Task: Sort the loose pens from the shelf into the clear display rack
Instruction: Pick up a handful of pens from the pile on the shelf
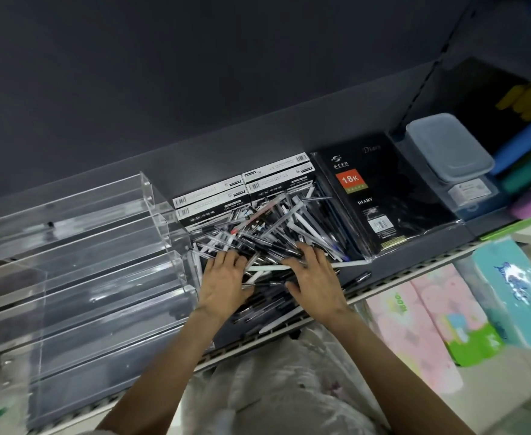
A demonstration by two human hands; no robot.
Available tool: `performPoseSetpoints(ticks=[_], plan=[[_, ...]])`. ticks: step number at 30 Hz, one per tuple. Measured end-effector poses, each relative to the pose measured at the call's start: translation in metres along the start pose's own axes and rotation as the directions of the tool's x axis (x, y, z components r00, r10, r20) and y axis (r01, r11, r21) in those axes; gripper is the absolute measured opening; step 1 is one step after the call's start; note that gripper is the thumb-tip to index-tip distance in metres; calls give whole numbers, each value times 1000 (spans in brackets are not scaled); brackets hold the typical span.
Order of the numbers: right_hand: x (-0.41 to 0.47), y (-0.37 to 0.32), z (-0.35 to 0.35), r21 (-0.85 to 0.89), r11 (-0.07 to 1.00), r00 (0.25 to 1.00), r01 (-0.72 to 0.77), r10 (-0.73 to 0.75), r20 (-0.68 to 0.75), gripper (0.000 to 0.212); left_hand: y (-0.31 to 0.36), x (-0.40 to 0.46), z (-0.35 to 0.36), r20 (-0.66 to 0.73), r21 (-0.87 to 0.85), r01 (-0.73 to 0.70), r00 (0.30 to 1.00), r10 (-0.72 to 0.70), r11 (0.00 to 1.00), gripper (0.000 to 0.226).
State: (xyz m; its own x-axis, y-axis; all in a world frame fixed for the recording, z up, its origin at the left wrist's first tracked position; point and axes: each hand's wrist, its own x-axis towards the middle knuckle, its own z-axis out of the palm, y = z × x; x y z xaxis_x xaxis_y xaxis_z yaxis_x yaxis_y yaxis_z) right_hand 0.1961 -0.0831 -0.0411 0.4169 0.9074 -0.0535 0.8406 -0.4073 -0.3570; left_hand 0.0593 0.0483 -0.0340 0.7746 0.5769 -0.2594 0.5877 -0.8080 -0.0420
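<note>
A heap of loose pens, black, white and clear, with one red-tipped, lies on the dark shelf in the middle of the head view. My left hand rests palm down on the heap's left side, fingers spread over the pens. My right hand lies flat on the right side, fingers apart, with pens under it. Neither hand visibly grips a pen. The clear display rack, a stepped acrylic stand with several long tiers, stands to the left of the heap; its tiers look empty.
Black-and-white pen boxes are stacked behind the heap. A black diary pack lies to the right, then a clear lidded box. The shelf's front edge runs under my wrists. Pastel pencil cases sit on the lower shelf at right.
</note>
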Motion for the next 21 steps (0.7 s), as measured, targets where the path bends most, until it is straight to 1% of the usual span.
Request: performPoseSetpoints(ticks=[4, 7, 9, 12, 15, 18, 21], plan=[[2, -1, -2, 15, 1000, 996, -10, 11, -88, 38, -9, 5, -1, -13, -6, -78, 997, 78, 997, 52], [5, 0, -4, 21, 1000, 992, -15, 17, -126, 36, -12, 10, -5, -37, 1, -130, 991, 130, 991, 45], [7, 2, -3, 19, 1000, 992, -6, 8, -128, 35, -14, 12, -7, -17, 10, -160, 987, 160, 987, 46], [8, 2, -2, 12, 1000, 993, 15, -14, -115, 33, -19, 12, -8, 28, -18, -186, 982, 187, 982, 51], [9, -1, -1, -45, 998, 993, 51, -55, -102, 36, -22, 10, -11, 54, -55, -192, 979, 194, 980, 50], [10, -5, 3, -63, 995, 993, 75, -80, -89, 39, -17, 12, -12, 73, 8, -171, 983, 170, 985, 53], [9, -6, 5, -35, 995, 990, 93, -96, -99, 36, -13, 10, -13, 40, 101, -194, 981, 191, 976, 45]])
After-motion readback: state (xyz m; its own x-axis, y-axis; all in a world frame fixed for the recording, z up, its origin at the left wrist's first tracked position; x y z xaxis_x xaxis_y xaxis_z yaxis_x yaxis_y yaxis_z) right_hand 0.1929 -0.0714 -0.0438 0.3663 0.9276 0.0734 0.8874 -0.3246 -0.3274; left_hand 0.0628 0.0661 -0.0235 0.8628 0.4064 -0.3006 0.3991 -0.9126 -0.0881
